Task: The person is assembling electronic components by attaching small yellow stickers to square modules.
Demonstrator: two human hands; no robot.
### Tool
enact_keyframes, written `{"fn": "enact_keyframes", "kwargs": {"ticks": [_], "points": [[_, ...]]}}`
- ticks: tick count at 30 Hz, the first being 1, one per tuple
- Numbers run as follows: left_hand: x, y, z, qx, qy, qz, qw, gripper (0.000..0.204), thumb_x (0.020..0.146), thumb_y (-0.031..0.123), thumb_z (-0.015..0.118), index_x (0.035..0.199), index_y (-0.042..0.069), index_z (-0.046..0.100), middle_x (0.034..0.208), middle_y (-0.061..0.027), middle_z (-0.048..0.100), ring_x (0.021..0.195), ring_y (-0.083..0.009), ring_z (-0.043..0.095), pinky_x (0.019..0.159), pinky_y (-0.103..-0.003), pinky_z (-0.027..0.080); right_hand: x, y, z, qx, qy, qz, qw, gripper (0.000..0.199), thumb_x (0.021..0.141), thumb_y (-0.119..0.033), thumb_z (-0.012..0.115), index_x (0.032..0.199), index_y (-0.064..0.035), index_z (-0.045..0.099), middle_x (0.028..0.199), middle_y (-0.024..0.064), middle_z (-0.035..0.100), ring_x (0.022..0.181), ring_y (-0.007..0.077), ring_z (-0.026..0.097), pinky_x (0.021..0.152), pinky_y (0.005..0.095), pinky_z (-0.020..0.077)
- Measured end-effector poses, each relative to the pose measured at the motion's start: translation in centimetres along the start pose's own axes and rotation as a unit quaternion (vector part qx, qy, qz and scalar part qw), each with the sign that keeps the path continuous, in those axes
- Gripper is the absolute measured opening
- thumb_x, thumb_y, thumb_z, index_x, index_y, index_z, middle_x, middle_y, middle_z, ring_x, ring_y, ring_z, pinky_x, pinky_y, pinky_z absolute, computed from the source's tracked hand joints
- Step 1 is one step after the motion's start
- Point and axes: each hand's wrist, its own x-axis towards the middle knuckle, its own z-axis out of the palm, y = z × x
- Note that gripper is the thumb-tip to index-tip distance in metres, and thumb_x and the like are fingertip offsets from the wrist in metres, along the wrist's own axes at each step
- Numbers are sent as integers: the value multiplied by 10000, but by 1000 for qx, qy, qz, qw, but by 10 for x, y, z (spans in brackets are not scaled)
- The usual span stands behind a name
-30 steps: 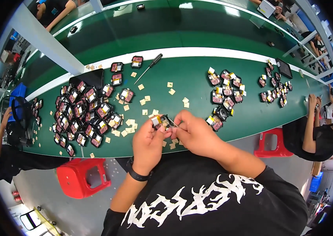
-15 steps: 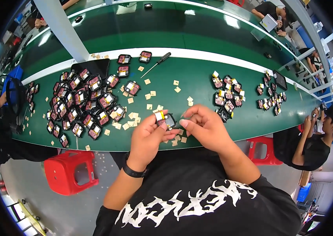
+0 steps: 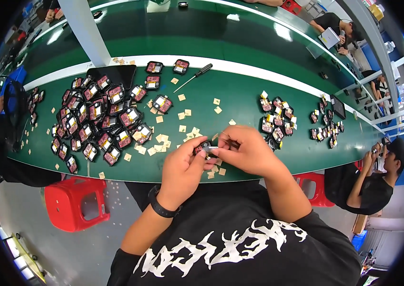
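Observation:
My left hand (image 3: 184, 162) is closed around a small black device housing (image 3: 204, 147) with a dark red circuit board, held just above the front of the green table. Curled in close from the other side, my right hand (image 3: 245, 148) pinches a small whitish piece (image 3: 213, 148) against the housing. A tan square (image 3: 215, 137) shows by the right fingertips; whether they grip it I cannot tell. My fingers partly cover the housing. Below the hands, several tan paper-like squares (image 3: 222, 171) lie on the table.
A large heap of similar housings (image 3: 96, 110) lies at left, with smaller clusters (image 3: 277, 119) at right. A screwdriver (image 3: 193, 77) and a black tray (image 3: 116, 74) lie toward the back. Red stools (image 3: 63, 205) stand below the table edge. A co-worker (image 3: 378, 176) sits at right.
My right hand has closed in from a little apart onto the housing. The white piece with yellow tape no longer shows at the housing's upper left. The whole view has shifted slightly.

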Motion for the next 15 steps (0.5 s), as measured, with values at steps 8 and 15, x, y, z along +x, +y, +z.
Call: {"fn": "enact_keyframes", "kwargs": {"ticks": [8, 15], "points": [[5, 2, 4, 0, 18, -15, 1000, 241, 1042, -20, 538, 1276, -75, 537, 1148, -132, 668, 984, -191, 729, 824, -297, 619, -4, 22, 10, 150, 5, 55, 987, 145, 917, -59, 745, 947, -2, 615, 787, 0, 629, 689, 38, 540, 587, 238, 462], [6, 0, 4, 58, 28, -9, 998, 222, 1036, -38, 527, 1256, -75, 530, 1141, -134, 655, 977, -185, 718, 833, -311, 633, -8, 11, 11, 179, -17, 110, 978, 124, 919, -22, 729, 952, 3, 612, 810, -2, 644, 710, 41, 577, 595, 236, 476]]}}
